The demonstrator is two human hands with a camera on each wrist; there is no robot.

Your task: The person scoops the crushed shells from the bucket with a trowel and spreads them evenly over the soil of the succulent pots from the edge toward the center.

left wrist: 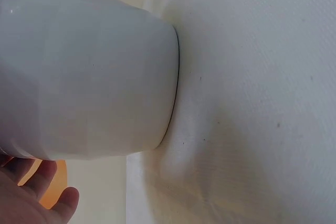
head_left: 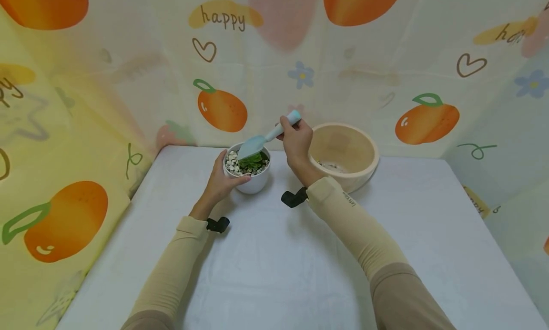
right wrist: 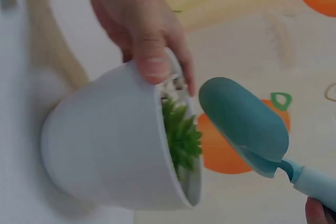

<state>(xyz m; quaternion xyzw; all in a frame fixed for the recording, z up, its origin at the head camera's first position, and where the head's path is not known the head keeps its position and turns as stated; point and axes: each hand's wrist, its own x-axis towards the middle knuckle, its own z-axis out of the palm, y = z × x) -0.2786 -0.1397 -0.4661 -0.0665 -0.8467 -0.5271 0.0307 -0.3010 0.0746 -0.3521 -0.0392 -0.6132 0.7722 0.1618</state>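
Observation:
A white flower pot [head_left: 253, 184] stands on the table, holding a green succulent [head_left: 254, 164] ringed by pale pebbles [head_left: 233, 165]. My left hand [head_left: 219, 181] grips its left side, the thumb over the rim in the right wrist view. Up close in the left wrist view, the pot's smooth wall [left wrist: 94, 72] fills much of the picture, its base on the cloth. My right hand [head_left: 298, 140] grips the handle of a light blue trowel [head_left: 252, 148]. The trowel's blade [right wrist: 244, 119] hangs over the pot's mouth, pointing down to the left, apart from the plant in the right wrist view.
To the right of the pot stands a large beige tub [head_left: 362, 171], with some small pebbles [head_left: 332, 166] on its floor. A white cloth covers the table [head_left: 274, 273]. Printed fabric [head_left: 266, 82] with oranges hangs right behind the table's back edge.

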